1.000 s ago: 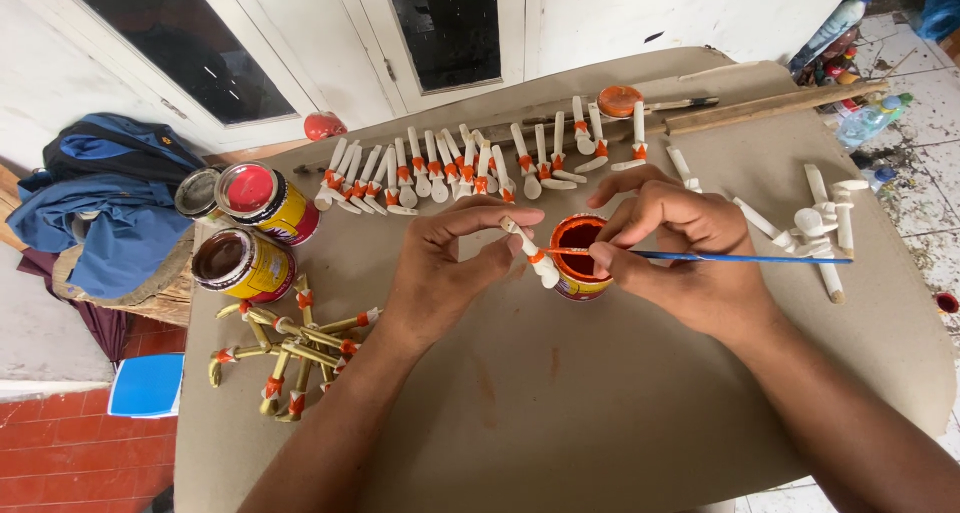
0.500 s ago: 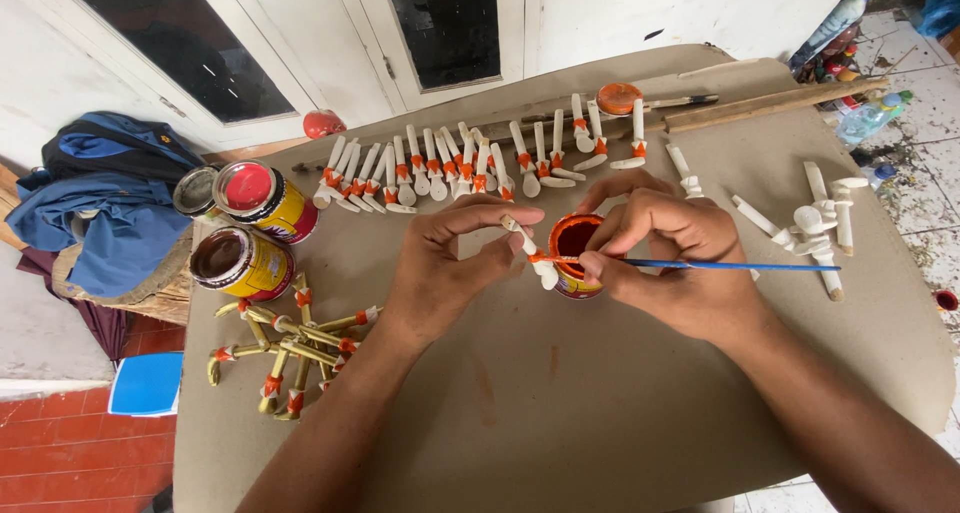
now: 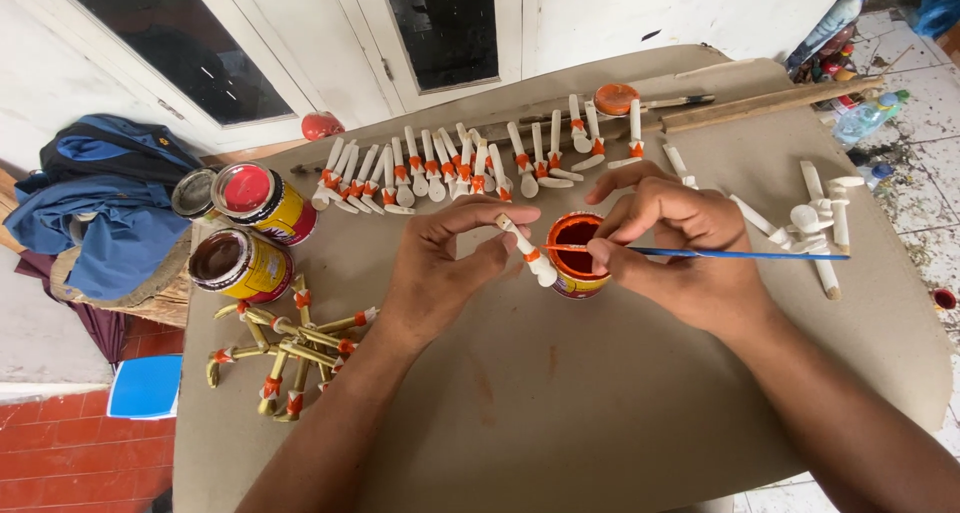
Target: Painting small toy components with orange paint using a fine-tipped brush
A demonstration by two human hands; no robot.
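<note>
While the left hand [image 3: 440, 273] grips a small white wooden peg with an orange band [image 3: 527, 252] at centre frame, little has shifted. Fingers of the right hand [image 3: 680, 243] stay pinched on the thin blue-handled brush [image 3: 740, 255], its tip now over the open orange paint tin [image 3: 575, 255].

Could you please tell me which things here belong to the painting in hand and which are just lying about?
In use:
left hand holding a white peg
right hand holding a blue brush
open pot of orange paint
row of banded pegs
unpainted pegs

Lying about:
two tins
yellow pegs
blue cloth
wooden stick
</note>
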